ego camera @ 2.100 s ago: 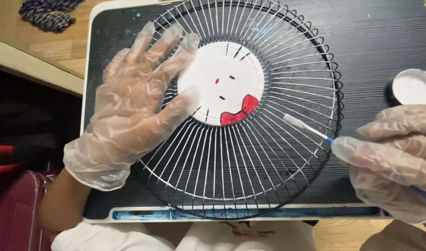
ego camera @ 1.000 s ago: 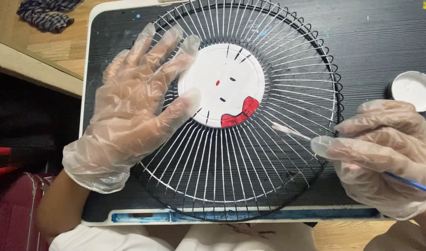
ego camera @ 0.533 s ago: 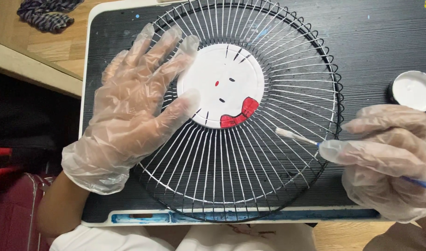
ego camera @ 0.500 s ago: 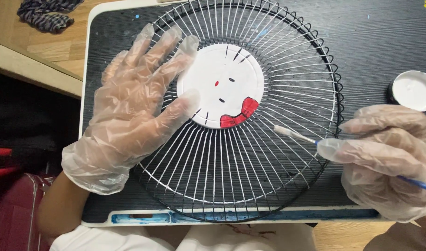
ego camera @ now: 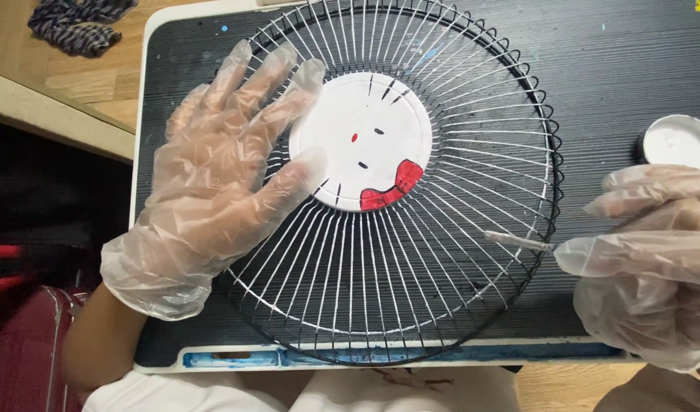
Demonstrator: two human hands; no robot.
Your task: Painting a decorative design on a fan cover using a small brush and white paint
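On the black tray lies a round wire fan cover. The right hand, in a clear glove, pinches a thin brush touching the wires. The left hand lies flat and open on the cover. Farther off sits a small white paint cup.

A black ribbed bench with a white rim sits on a wooden floor; a dark crumpled cloth, perhaps knitted, lies at top left.

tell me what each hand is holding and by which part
The right hand pinches a thin paintbrush by its shaft, just behind the white tip. The left hand grips nothing; it lies flat on the wire fan guard.
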